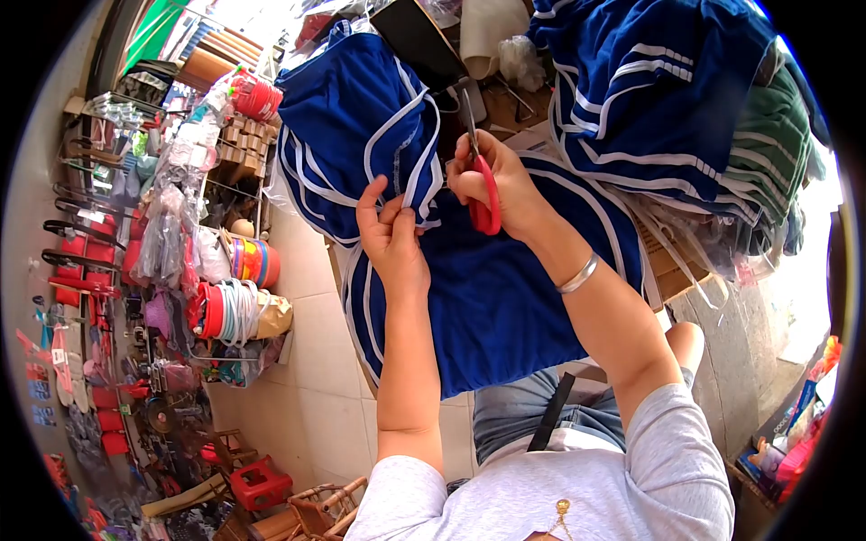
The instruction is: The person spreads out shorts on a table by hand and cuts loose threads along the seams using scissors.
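Blue shorts (496, 298) with white piping lie spread across my lap and the work surface. Another part of blue cloth with white trim (347, 99) is bunched up at the upper left. My left hand (394, 239) pinches the white-edged hem of that cloth between thumb and fingers. In my right hand (501, 180) are scissors (485, 194) with red handles, their blades pointing up and away from me. The scissors are a short way right of the pinched hem, apart from it. Whether a loose thread runs between the hands is too fine to tell.
A pile of blue garments (649, 90) with white stripes is at the upper right, with green striped garments (767, 144) beneath. A dark flat panel (417, 41) stands behind the work. Shelves of goods line the left, with a red stool (262, 482) on the tiled floor.
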A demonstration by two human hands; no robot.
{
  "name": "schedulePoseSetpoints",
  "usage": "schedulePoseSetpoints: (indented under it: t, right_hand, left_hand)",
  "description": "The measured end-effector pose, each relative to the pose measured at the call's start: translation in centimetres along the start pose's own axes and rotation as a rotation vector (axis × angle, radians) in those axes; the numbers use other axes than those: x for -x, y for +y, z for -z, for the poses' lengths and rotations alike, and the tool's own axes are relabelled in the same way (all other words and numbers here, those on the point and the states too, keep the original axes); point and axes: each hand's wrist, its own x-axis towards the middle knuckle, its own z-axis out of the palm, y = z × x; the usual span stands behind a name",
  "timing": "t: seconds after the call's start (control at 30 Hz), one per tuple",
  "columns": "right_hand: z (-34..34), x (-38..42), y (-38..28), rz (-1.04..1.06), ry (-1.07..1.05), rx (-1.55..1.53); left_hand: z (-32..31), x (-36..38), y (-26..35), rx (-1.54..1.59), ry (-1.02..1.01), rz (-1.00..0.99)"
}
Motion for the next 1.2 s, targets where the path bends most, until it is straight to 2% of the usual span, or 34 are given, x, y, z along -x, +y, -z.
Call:
schedulePoseSetpoints:
  t: [0.07,0.13,0.17,0.23,0.4,0.47,0.5,0.57,0.63,0.7,0.77,0.87,0.93,0.97,1.0,1.03,1.07,1.2]
  right_hand:
    - [0.2,0.0,-0.1,-0.025,-0.051,-0.046]
    - [0.2,0.2,-0.6,-0.126,-0.093,-0.139]
    - [0.1,0.2,-0.7,-0.127,-0.093,-0.140]
    - [0.0,0.3,-0.9,-0.099,-0.119,-0.200]
    - [-0.3,0.3,-0.6,-0.058,-0.134,-0.165]
    - [-0.5,0.4,-0.5,-0.032,-0.148,-0.151]
    - [-0.7,0.4,-0.5,-0.028,-0.150,-0.124]
    - [-1.0,0.6,-0.5,-0.026,-0.154,-0.097]
    - [-1.1,0.6,-0.5,-0.012,-0.182,-0.040]
    - [-1.0,0.8,-0.6,-0.004,-0.199,-0.047]
    - [-1.3,0.9,-0.7,0.006,-0.216,-0.054]
    - [-2.1,1.1,-1.0,0.100,-0.123,0.072]
    - [-2.0,1.2,-0.9,0.119,-0.221,0.315]
    - [-2.0,1.4,-1.0,0.117,-0.227,0.312]
    - [-2.1,1.7,-1.4,-0.064,-0.334,0.222]
    - [-2.2,1.9,-1.6,-0.247,-0.440,0.132]
    - [-2.3,2.1,-1.2,-0.331,-0.466,0.172]
    - [-2.6,2.2,-0.4,-0.392,-0.565,0.203]
  left_hand:
    - [0.6,-0.3,-0.8,0.033,0.030,0.000]
    - [1.6,-0.9,-1.6,-0.278,-0.024,-0.255]
    - [2.0,-0.9,-2.0,-0.279,-0.024,-0.255]
    - [1.6,-0.7,-1.2,-0.474,-0.060,-0.335]
    - [0.4,-0.4,-0.5,-0.564,-0.082,-0.357]
    - [-0.8,-0.4,-0.3,-0.798,0.006,-0.708]
    - [-0.8,-0.4,-0.2,-0.799,0.009,-0.707]
    - [-0.8,-0.4,0.1,-1.007,0.026,-0.914]
    - [-0.9,-0.6,-0.1,-0.974,0.057,-0.909]
    - [-0.4,-1.1,-0.3,-0.964,-0.026,-0.976]
    - [-0.3,-1.2,-0.1,-1.000,-0.006,-0.996]
    - [0.3,-0.9,-0.1,-0.481,0.066,-0.313]
    - [1.1,-1.6,-0.2,-0.171,0.118,-0.208]
    - [1.8,-2.1,-0.6,0.002,0.150,-0.154]
    - [2.2,-2.0,-0.3,0.115,0.147,-0.104]
    - [2.3,-2.0,-0.1,0.112,0.153,-0.107]
    - [2.4,-2.0,0.1,0.191,0.166,-0.081]
    - [2.7,-2.0,0.1,0.306,0.183,-0.025]
